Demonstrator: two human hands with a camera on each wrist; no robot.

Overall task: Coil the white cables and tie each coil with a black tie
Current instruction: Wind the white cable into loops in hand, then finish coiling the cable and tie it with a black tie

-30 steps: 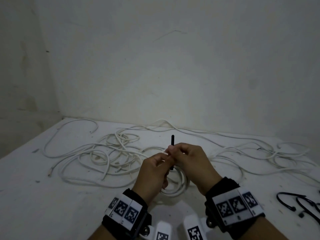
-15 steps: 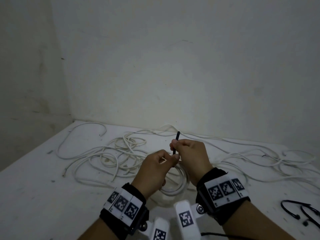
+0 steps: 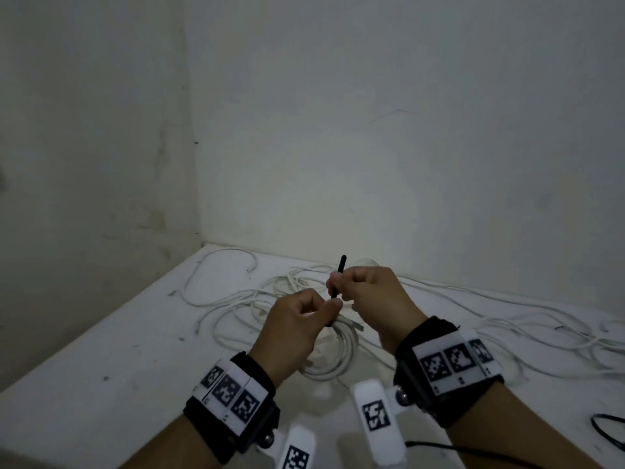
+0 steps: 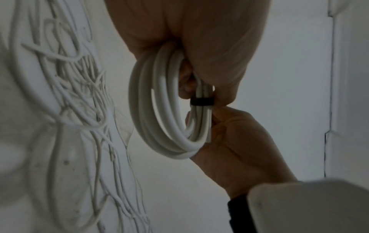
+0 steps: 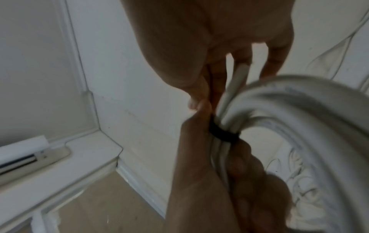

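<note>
Coil: we hold a round coil of white cable [image 4: 159, 110] above the white tabletop [image 3: 101, 384]
Tie: a thin black tie [image 4: 201, 101] circles its strands
Left hand [image 3: 291, 330]: our fingers grip the coil beside the tie
Right hand [image 3: 372, 299]: we pinch the tie's upright free end
Tabletop: loose white cables [image 3: 236, 299] sprawl behind

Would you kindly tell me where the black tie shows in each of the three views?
Head: black tie stands upright at centre, between both hands.
Left wrist: a dark band right of centre around the white coil.
Right wrist: a dark band just right of centre.
Shared landmark: the white coil.
</note>
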